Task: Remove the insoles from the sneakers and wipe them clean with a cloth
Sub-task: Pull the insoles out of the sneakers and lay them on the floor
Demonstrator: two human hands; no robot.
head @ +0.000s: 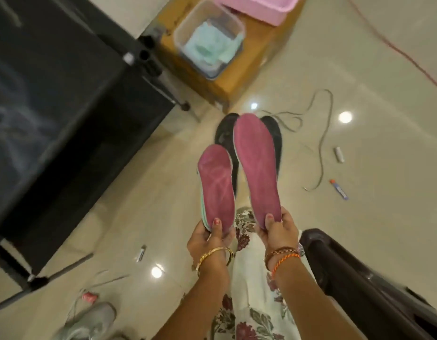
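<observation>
Warm dim indoor light, round lamp glare spots on the glossy floor, motion blur throughout, wide-angle bending at edges

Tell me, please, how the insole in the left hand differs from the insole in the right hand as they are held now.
The left insole sits lower in the view and shows a green layered edge along its side; the right insole reaches higher, covering the dark sneakers on the floor. The left insole appears shorter from here, perhaps only by tilt. Both have pink tops and are held at the heel, one by the left hand, one by the right hand.
</observation>
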